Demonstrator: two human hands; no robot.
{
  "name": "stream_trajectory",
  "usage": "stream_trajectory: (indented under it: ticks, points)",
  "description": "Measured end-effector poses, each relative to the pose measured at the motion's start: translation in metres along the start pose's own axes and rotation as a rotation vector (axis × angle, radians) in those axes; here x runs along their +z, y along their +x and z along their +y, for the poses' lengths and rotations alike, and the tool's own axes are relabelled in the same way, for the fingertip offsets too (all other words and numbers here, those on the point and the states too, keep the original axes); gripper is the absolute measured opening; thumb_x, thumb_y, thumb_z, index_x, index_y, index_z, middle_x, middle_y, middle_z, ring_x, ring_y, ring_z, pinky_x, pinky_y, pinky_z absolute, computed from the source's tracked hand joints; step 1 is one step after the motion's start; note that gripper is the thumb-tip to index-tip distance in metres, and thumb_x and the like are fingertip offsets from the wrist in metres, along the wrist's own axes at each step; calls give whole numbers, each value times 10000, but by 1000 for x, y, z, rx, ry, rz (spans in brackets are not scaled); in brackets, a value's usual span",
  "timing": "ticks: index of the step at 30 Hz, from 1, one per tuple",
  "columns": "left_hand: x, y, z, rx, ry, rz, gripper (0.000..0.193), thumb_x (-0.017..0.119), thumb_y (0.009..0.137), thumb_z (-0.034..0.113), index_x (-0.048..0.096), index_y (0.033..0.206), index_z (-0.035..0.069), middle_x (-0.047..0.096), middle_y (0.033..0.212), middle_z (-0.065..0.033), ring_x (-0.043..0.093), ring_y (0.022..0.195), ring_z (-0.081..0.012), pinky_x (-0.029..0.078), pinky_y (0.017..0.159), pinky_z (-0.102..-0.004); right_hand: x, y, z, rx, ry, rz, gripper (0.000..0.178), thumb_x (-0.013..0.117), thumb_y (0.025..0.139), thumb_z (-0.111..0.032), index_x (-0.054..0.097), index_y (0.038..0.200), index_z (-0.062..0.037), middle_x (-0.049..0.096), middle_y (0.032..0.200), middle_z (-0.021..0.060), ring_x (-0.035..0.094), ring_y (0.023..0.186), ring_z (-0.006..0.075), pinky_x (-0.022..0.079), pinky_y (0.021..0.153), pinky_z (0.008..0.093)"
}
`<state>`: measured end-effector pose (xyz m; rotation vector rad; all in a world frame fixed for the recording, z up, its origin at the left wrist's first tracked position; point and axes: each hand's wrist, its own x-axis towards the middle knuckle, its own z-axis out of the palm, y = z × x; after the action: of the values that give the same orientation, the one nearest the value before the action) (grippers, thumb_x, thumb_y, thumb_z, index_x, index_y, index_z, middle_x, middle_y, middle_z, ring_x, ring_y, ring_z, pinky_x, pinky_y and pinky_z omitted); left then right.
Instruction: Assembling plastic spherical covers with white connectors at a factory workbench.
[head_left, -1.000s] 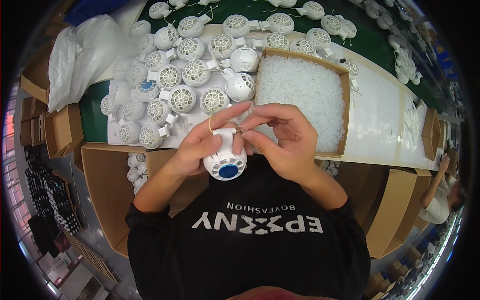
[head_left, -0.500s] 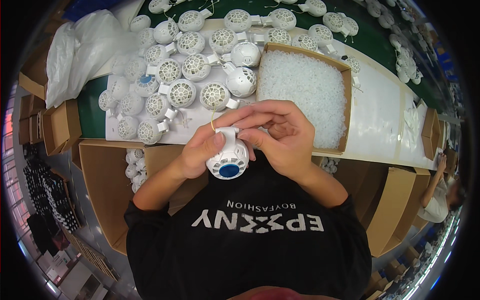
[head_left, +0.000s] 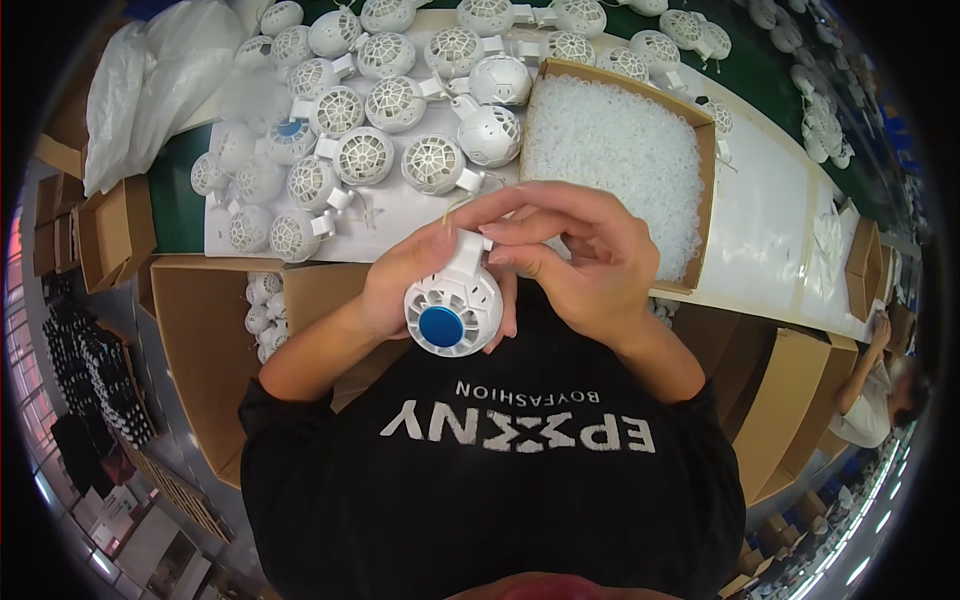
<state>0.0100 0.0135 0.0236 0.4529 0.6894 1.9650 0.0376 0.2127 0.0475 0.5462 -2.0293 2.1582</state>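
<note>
A round white mini fan housing (head_left: pixel 470 292) with vent slots and a blue disc on its face is held before my chest. My left hand (head_left: pixel 392 285) is closed around it, its thumb along the white neck piece at the top. My right hand (head_left: pixel 605 265) has thumb and forefinger pinched together against the side of that neck; whatever sits between the fingertips is too small to make out. A thin pale cord shows by the neck, near my left fingers. Just beyond my right hand stands a cardboard box (head_left: pixel 707 190) full of small clear plastic pieces (head_left: pixel 610 160).
Many similar white fan housings (head_left: pixel 364 156) cover the white worktop on the left. A clear plastic bag (head_left: pixel 150 90) lies at far left. Open cardboard cartons (head_left: pixel 205 350) stand below the table edge, one with white housings inside. Another person (head_left: pixel 868 400) works at far right.
The fan housing has tilted so that its blue disc faces up more and sits slightly further left. My right hand has shifted a little right, still pinching by the neck.
</note>
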Motion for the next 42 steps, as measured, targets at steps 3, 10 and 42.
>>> stream_trajectory:
  ticks: [3,10,42]
  points:
    - [13,1,-10,42,-502,27,774,444,1008,513,61,1596,188,558,1127,-206,666,762,-341,551,537,-416,0,4,-6,-258,-333,-62,404,729,811,95,601,1194,83,740,912,185,736,831,218,589,795,315]
    - [16,2,-15,53,-442,60,749,454,1016,468,15,1590,269,529,1053,-182,666,764,-371,571,528,-409,5,7,-12,-248,-411,-86,452,757,747,81,654,1185,42,744,875,152,738,742,235,580,678,285]
    - [-20,2,-3,117,99,120,464,409,1050,411,590,1228,23,613,1050,-209,660,919,-349,591,726,-431,-68,-11,12,185,-932,-25,462,715,757,57,667,1196,-77,659,846,72,585,804,250,497,749,338]
